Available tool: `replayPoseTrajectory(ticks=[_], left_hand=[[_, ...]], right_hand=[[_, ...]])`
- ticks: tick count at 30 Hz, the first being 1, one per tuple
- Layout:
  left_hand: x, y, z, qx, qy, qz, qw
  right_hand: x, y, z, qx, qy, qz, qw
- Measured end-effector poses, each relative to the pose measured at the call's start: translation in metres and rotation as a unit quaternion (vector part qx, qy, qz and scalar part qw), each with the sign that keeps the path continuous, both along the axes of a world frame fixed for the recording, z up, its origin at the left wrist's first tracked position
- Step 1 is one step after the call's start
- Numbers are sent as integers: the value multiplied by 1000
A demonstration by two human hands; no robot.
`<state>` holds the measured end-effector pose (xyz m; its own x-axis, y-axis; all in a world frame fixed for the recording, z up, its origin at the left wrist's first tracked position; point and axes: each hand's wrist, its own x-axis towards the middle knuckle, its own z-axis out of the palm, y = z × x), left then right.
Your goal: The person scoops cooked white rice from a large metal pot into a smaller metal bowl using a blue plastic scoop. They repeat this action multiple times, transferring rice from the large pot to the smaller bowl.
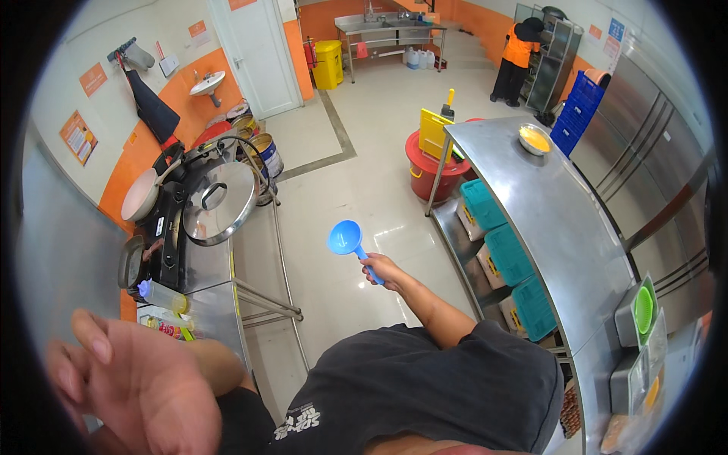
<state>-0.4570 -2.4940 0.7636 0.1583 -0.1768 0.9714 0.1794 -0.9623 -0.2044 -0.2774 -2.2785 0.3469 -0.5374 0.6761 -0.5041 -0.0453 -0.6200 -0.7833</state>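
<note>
A blue plastic ladle point(345, 237) is held out over the floor, its handle gripped in my right hand point(380, 271). Raised close to the camera at the lower left is my left hand point(142, 375), palm showing and fingers loosely curled, with nothing seen in it. Beyond that hand, squeeze bottles point(164, 296) stand on the left steel counter. A glass lid with a steel rim point(227, 199) lies by the black gas stove point(165, 227), where a white frying pan point(140, 196) also rests. On the right steel table point(529, 182) sits a metal bowl of yellow-orange contents point(534, 140).
Teal-lidded bins point(508, 254) fill the shelf under the right table. A red lidded tub point(435, 181) stands at its far end. Paint-type buckets point(266, 153) stand beyond the stove. A person in an orange shirt point(520, 45) works at a far cabinet. Blue crates point(577, 111) are stacked nearby.
</note>
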Motion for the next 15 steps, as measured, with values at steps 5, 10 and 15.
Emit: replayPoseTrajectory(ticks=[5,10,15], left_hand=[[16,16,0,-29,-11,-69,997],[18,21,0,-40,-21,-82,996],[17,21,-3,-44,-26,-91,995]], right_hand=[[34,-4,-17,-15,-5,-47,999],[52,-9,-19,-29,-3,-74,997],[57,-16,-11,-27,-7,-82,996]])
